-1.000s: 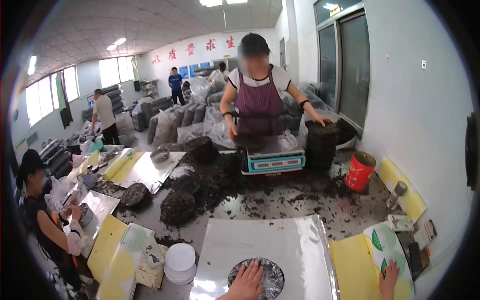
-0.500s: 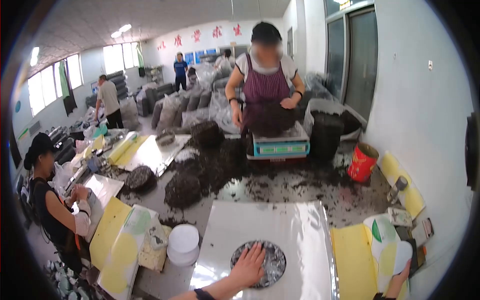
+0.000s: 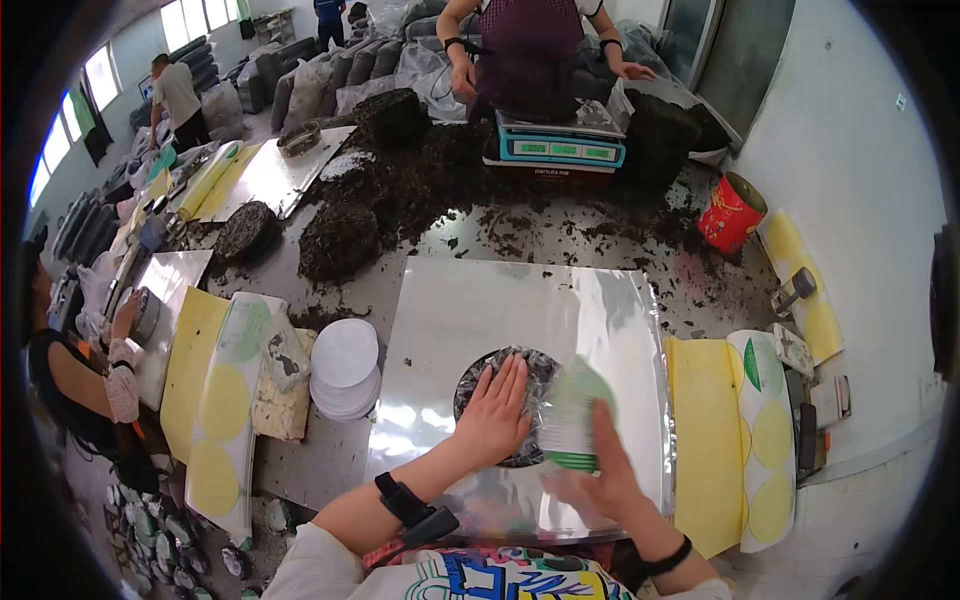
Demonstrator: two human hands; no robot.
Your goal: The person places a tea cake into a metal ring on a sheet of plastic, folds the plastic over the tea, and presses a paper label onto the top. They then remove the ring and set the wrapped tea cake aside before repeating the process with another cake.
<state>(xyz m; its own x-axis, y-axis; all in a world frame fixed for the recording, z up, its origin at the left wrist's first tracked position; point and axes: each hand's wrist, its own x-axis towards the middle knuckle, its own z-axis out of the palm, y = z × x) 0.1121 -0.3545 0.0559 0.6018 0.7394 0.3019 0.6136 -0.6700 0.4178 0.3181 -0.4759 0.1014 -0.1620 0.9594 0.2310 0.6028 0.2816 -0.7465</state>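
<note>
My left hand [image 3: 497,408] lies flat, fingers stretched out, on top of a dark round cake wrapped in clear plastic [image 3: 466,385]. The cake rests on a shiny metal sheet [image 3: 440,310]. Just right of it, my right hand [image 3: 612,470] holds a green and white round label [image 3: 575,405], tilted up and blurred by motion, its edge overlapping the cake in this view. To the right lies a label sheet [image 3: 768,430] with yellow round spots and one green-marked label, beside a yellow backing sheet [image 3: 705,440].
White round discs [image 3: 346,355] are stacked left of the metal sheet, by a worn block [image 3: 283,395]. Dark loose material and round cakes [image 3: 340,243] cover the far table. A co-worker [image 3: 530,50] stands behind a scale [image 3: 558,148]. A red can [image 3: 733,213] stands right.
My right hand has come from the label sheet at the right to beside the cake, bringing a label. My left hand stays on the cake. The view has tilted down.
</note>
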